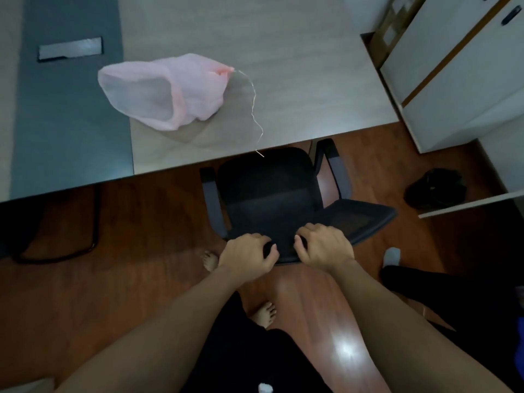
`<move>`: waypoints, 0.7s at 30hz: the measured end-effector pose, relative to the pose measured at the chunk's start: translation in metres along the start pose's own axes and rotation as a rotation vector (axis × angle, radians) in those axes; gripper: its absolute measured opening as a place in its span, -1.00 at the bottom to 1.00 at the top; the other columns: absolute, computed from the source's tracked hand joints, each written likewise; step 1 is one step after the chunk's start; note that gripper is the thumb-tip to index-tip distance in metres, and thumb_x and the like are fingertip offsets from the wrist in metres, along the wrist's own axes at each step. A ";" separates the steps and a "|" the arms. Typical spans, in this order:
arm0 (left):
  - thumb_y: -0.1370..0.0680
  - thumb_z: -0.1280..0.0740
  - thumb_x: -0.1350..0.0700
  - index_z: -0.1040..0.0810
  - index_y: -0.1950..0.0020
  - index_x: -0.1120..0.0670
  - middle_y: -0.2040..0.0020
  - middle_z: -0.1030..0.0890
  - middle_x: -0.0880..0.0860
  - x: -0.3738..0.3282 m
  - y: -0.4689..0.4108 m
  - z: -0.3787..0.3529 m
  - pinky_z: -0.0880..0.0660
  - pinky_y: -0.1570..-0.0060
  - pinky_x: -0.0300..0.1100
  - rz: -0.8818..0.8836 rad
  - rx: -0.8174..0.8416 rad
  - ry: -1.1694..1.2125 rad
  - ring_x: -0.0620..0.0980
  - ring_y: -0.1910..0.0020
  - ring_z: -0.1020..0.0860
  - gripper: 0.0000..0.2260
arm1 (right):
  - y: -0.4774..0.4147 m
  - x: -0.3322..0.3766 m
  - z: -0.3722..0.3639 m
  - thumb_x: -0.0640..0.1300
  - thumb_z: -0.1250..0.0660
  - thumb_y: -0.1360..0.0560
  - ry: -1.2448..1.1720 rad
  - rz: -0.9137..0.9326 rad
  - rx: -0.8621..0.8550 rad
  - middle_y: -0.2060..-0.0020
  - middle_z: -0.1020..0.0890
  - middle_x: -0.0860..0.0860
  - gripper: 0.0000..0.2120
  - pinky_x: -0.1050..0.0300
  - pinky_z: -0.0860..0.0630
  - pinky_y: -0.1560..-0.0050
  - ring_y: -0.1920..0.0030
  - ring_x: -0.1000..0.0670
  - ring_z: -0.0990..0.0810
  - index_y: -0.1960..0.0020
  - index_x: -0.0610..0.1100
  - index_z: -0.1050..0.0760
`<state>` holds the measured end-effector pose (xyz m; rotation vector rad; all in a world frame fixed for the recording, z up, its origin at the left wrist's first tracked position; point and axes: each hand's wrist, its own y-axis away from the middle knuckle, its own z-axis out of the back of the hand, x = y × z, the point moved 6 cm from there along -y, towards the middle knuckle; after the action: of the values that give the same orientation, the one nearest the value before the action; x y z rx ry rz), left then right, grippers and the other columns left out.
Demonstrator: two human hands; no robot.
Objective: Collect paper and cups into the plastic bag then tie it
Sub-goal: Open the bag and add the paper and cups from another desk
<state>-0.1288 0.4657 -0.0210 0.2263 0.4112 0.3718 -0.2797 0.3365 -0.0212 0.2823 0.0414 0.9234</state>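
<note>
The left hand and right hand both grip the backrest top of the black office chair, probably to clear access to the surface, where the pink plastic bag lies open-mouthed and untied

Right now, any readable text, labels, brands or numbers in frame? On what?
None readable.
Box beside the cabinet: pale label patches, too blurred to read.
Bag, desk, chair: no print visible.
</note>
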 end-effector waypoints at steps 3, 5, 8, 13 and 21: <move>-0.63 -0.08 -0.30 -0.68 -0.29 -0.09 -0.18 -0.72 -0.10 0.006 -0.019 0.008 -0.65 0.01 -0.04 0.023 -0.005 0.004 -0.03 -0.13 -0.67 -0.50 | -0.021 -0.005 0.007 0.19 -0.05 -0.64 -0.006 -0.008 -0.008 0.00 -0.71 0.10 -0.52 0.06 -0.46 0.19 0.07 -0.02 -0.69 -0.12 0.03 -0.70; -0.64 -0.10 -0.29 -0.68 -0.28 -0.10 -0.17 -0.72 -0.11 0.010 -0.031 0.013 -0.64 0.02 -0.06 0.030 -0.023 0.003 -0.04 -0.13 -0.67 -0.52 | -0.036 -0.008 0.012 0.19 -0.05 -0.62 -0.013 -0.008 -0.014 -0.01 -0.72 0.11 -0.52 0.07 -0.44 0.20 0.05 0.00 -0.69 -0.14 0.03 -0.71; -0.65 -0.12 -0.27 -0.69 -0.27 -0.09 -0.16 -0.72 -0.10 0.017 -0.050 0.022 -0.65 0.02 -0.06 0.035 -0.046 0.003 -0.05 -0.13 -0.68 -0.54 | -0.058 -0.013 0.017 0.19 -0.08 -0.60 -0.032 -0.014 -0.021 -0.02 -0.72 0.11 -0.53 0.07 -0.43 0.22 0.03 0.01 -0.69 -0.15 0.03 -0.71; -0.64 -0.09 -0.29 -0.68 -0.27 -0.10 -0.16 -0.72 -0.11 0.029 -0.082 0.034 -0.65 0.04 -0.04 0.040 -0.030 0.001 -0.05 -0.12 -0.68 -0.52 | -0.094 -0.019 0.026 0.18 -0.12 -0.58 -0.062 -0.029 -0.042 0.02 -0.70 0.11 -0.56 0.07 -0.47 0.23 0.04 0.00 -0.68 -0.13 0.04 -0.70; -0.64 -0.09 -0.29 -0.69 -0.24 -0.11 -0.10 -0.72 -0.13 0.048 -0.124 0.053 -0.62 0.12 -0.09 0.038 -0.057 -0.014 -0.05 -0.05 -0.69 -0.53 | -0.143 -0.026 0.041 0.20 -0.09 -0.55 -0.086 -0.039 -0.080 0.08 -0.69 0.10 -0.55 0.08 -0.41 0.26 0.10 -0.03 -0.67 -0.05 0.04 -0.71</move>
<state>-0.0279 0.3650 -0.0258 0.1817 0.3827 0.4185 -0.1773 0.2255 -0.0208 0.2460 -0.0689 0.8712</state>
